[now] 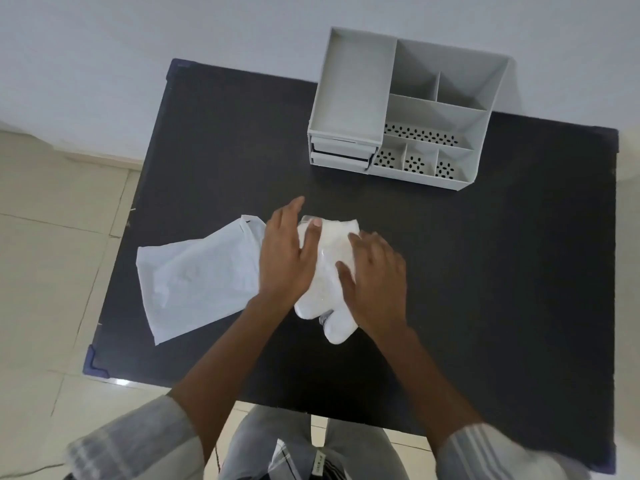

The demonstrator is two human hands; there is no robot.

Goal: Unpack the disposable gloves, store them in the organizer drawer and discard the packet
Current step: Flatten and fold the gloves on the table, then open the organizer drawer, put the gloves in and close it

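A stack of translucent white disposable gloves (327, 271) lies in the middle of the black table (485, 271), fingers pointing toward me. My left hand (284, 258) rests flat on the stack's left edge, thumb across its top. My right hand (375, 278) presses flat on its right side. The empty white packet (197, 275) lies flat just left of my left hand, its open end under that hand. The grey organizer (398, 109) stands at the table's far side; its two small drawers (341, 152) at the lower left front look closed.
The organizer has several open compartments on top, some with perforated floors. The table's left edge and blue corner guard (93, 362) are close to the packet. Tiled floor surrounds the table, and my knees are below the near edge.
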